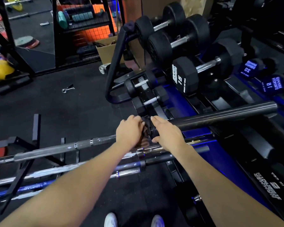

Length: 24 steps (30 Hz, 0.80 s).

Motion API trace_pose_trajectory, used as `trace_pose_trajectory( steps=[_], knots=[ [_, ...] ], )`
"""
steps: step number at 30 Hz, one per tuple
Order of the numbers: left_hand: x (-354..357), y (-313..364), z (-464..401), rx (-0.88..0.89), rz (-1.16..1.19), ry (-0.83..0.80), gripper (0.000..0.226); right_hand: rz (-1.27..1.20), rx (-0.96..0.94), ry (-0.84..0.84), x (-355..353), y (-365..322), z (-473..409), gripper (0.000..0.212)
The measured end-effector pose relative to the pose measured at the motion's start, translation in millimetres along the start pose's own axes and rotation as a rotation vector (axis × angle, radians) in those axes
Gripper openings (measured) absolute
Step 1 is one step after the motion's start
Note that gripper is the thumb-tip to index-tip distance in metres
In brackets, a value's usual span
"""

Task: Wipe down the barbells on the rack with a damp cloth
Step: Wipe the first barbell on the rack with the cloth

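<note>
Hands (pixel 144 128): left pinches dark crumpled cloth (pixel 145 132), right lies spread on smooth black barbell sleeve (pixel 220 115).

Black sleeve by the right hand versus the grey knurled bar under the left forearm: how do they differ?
The black sleeve is thick, smooth and dark; the grey knurled bar is thinner, lighter and textured. The black sleeve slants up to the right over the dumbbell rack; the grey knurled bar lies lower, among other bars. Both run roughly left to right.
</note>
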State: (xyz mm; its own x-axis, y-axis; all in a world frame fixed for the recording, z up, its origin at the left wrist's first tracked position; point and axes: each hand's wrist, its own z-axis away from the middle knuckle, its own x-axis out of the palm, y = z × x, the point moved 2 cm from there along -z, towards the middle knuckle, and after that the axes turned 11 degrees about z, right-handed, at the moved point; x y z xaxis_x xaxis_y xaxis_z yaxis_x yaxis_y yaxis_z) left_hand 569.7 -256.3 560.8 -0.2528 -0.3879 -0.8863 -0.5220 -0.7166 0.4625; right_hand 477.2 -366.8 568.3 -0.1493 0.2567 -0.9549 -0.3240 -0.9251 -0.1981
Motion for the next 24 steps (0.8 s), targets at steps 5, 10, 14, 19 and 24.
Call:
trace_pose_trajectory(
  steps=[5, 10, 14, 19, 24],
  knots=[
    [-5, -4, 8, -0.017, 0.063, 0.034, 0.028, -0.014, 0.001, -0.019, 1, 1, 3, 0.085],
    [16, -28, 34, 0.347, -0.167, 0.245, 0.037, 0.011, -0.013, 0.03, 1, -2, 1, 0.085],
    [14, -22, 24, 0.354, -0.186, 0.274, 0.03, 0.003, -0.011, 0.036, 2, -1, 1, 0.084],
    [3, -16, 13, 0.097, -0.035, -0.024, 0.028, 0.013, -0.02, 0.025, 0, 0, 3, 0.083],
    [-7, -15, -3, -0.078, 0.192, -0.086, 0.025, -0.01, -0.005, 0.019, 0, 0, 3, 0.085]
  ],
)
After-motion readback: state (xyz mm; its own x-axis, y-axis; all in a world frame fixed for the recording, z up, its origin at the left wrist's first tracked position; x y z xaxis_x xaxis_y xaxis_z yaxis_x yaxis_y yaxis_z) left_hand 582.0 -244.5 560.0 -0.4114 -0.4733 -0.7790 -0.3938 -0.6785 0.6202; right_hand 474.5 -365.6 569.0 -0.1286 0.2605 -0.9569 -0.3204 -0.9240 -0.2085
